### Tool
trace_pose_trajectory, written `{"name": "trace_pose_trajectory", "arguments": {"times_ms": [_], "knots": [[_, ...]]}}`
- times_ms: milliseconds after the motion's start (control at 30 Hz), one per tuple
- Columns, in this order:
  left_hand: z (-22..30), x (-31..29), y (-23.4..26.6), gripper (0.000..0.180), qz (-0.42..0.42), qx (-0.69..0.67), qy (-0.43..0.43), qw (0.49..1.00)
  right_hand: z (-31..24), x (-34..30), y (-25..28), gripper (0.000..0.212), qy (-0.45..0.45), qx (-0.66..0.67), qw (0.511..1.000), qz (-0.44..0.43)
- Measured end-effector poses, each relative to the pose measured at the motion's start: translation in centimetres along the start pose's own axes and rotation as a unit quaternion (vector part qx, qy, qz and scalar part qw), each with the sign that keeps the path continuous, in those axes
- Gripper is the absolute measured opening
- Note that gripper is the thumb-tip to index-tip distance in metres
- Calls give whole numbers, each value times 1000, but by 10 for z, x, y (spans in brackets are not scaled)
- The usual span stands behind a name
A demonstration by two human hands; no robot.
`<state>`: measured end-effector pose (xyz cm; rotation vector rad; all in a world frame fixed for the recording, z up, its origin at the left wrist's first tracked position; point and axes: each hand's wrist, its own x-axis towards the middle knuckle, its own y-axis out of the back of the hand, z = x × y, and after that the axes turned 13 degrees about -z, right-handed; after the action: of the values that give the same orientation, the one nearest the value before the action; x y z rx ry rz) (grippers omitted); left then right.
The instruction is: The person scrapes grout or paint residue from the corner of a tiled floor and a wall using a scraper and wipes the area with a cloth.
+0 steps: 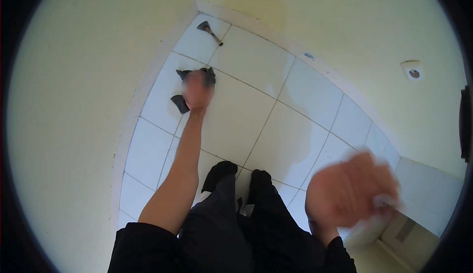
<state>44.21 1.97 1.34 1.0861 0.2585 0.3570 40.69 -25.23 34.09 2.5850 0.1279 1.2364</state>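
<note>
My left hand [198,90] reaches down to the floor near the left wall, over a crumpled black thing [211,76] whose kind I cannot make out. Its fingers are hidden and blurred, so whether they grip it does not show. Just beside the wrist lies a flat black piece [180,104]. My right hand [351,190] is raised at the right, smeared by motion, its palm showing and its fingers partly spread. A small whitish patch [384,200] shows at its fingers, too blurred to name. Toward the far corner lies a scraper [211,32] with a dark wide blade.
White tiles [241,105] cover the floor between pale yellow walls [74,100]. My feet in black socks [220,174] stand at the lower middle. A wall socket [413,72] is at the right, with a dark object [465,125] near the rim.
</note>
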Motion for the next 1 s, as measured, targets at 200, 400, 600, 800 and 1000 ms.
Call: {"name": "trace_pose_trajectory", "arguments": {"times_ms": [200, 400, 600, 800, 1000], "knots": [[12, 5, -10, 49, -1, -17, -7, 1000, 110, -70, -23, 14, -152, -245, 745, -602], [16, 8, -10, 50, -16, -34, -5, 999, 204, -198, -21, 22, -426, -214, 518, -710], [12, 7, -6, 52, -12, -19, -7, 1000, 215, -213, -9, 55, -580, -57, 569, -581], [11, 7, -9, 50, 6, -7, -18, 1000, 206, -214, -20, 82, -577, -124, 617, -520], [19, 6, -11, 47, 13, -9, -19, 1000, 207, -221, -24, 86, -576, -183, 630, -488]]}}
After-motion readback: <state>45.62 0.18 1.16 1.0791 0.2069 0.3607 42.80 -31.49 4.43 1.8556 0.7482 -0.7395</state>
